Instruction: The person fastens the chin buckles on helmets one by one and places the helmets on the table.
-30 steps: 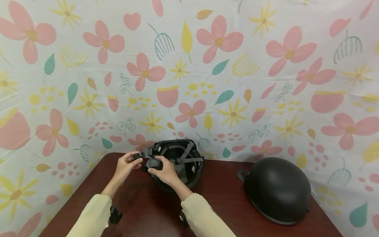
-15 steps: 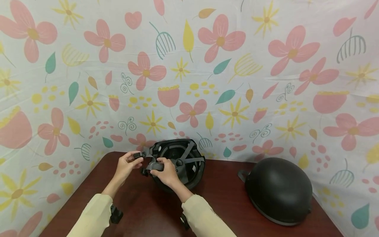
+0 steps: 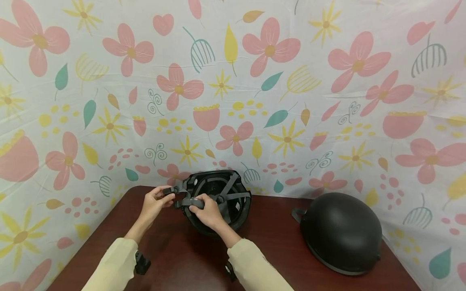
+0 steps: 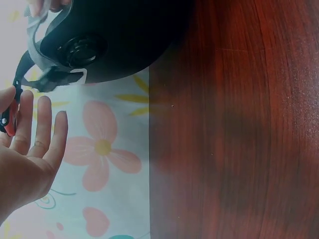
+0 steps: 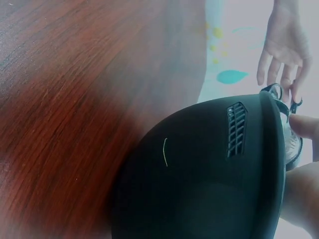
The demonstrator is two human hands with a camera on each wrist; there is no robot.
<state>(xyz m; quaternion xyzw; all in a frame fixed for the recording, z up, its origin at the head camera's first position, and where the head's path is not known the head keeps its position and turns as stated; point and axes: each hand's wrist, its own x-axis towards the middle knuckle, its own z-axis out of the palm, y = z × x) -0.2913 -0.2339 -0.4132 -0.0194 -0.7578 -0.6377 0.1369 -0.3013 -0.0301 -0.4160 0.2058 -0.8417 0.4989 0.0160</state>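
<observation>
A black helmet (image 3: 238, 220) lies upturned on the table, its inner webbing showing in the head view. My left hand (image 3: 154, 205) pinches a buckle (image 3: 168, 191) on the chin strap, at the helmet's left. In the left wrist view this buckle (image 4: 13, 114) is black and red, between thumb and index finger, with the other fingers extended. My right hand (image 3: 209, 212) pinches the grey chin pad (image 3: 191, 203) of the strap over the near left rim. The right wrist view has the helmet's vented outer shell (image 5: 199, 184) in front, hiding much of that hand.
A second black helmet (image 3: 342, 234) sits dome up at the right of the dark red wooden table (image 3: 269, 246), a strap loop (image 3: 297, 214) sticking out at its left. A flower-printed cloth (image 3: 233, 89) hangs behind the table and along both sides.
My right hand has shifted slightly right with the chin pad, which now lies flatter and more stretched out. The left hand keeps its pinch on the buckle. The helmets stay put.
</observation>
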